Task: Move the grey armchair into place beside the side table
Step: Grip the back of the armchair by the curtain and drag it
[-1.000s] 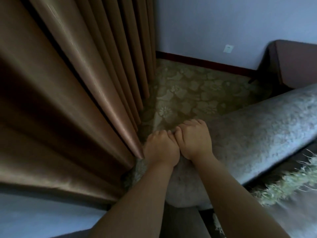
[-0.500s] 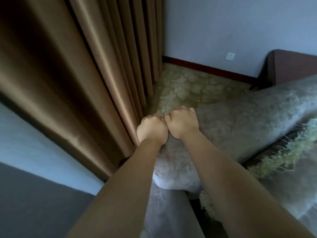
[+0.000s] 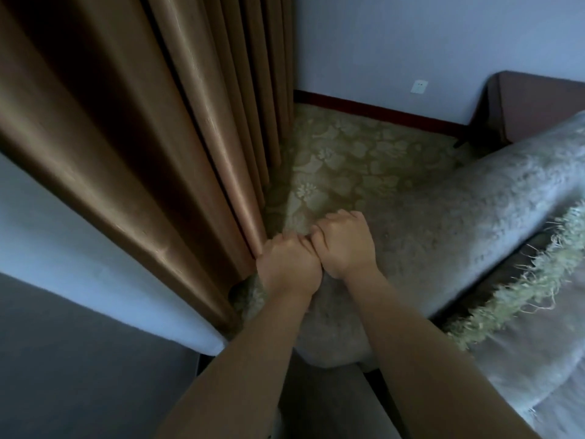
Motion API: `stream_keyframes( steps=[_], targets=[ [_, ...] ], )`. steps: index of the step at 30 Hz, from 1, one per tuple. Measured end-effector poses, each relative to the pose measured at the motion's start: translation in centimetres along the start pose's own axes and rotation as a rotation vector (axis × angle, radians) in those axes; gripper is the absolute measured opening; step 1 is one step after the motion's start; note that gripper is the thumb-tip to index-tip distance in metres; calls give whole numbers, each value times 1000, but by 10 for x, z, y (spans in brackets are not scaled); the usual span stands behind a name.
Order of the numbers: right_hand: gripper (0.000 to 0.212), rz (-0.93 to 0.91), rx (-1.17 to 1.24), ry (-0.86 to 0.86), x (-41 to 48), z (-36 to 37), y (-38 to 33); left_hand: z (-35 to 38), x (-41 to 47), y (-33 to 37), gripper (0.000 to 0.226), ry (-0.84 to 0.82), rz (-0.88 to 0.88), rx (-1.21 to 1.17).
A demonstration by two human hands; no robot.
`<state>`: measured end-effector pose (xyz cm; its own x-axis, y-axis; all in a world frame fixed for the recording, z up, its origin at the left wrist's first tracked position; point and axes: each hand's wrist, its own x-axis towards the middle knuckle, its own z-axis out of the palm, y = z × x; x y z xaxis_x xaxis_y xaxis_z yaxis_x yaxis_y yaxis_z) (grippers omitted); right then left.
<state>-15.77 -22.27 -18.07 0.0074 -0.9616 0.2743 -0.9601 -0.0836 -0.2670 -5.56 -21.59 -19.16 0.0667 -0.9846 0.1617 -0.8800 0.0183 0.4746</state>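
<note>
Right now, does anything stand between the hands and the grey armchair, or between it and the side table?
No. The left hand and right hand grip the grey armchair by its top edge. Only patterned carpet shows between it and the side table. The brown curtain hangs against the chair's left end.

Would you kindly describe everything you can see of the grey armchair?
The grey armchair shows only a rounded, padded edge in mottled, velvety fabric, running from lower centre to the right. The left hand and right hand grip its end, fingers curled over. That end meets the brown curtain; a fringed throw lies along its near side.
</note>
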Motion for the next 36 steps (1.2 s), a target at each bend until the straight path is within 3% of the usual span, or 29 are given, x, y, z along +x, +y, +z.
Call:
stream_keyframes(
  steps=[9, 15, 20, 28, 36],
  targets=[
    [60, -16, -33, 1, 7, 8, 4, 5, 4, -1, 36, 58, 38, -3],
    [50, -39, -20, 53, 1, 7, 5, 3, 2, 3, 32, 49, -46, 14],
    [44, -15, -109, -164, -8, -10, 6, -11, -21, 20, 37, -9, -103, -22],
    [39, -81, -119, -234, -79, -24, -18, -33, -98, 3, 32, -15, -142, -20],
    [44, -58, -94, 3, -74, -8, -17, -19, -84, -7, 31, 42, -98, -14]
  ],
)
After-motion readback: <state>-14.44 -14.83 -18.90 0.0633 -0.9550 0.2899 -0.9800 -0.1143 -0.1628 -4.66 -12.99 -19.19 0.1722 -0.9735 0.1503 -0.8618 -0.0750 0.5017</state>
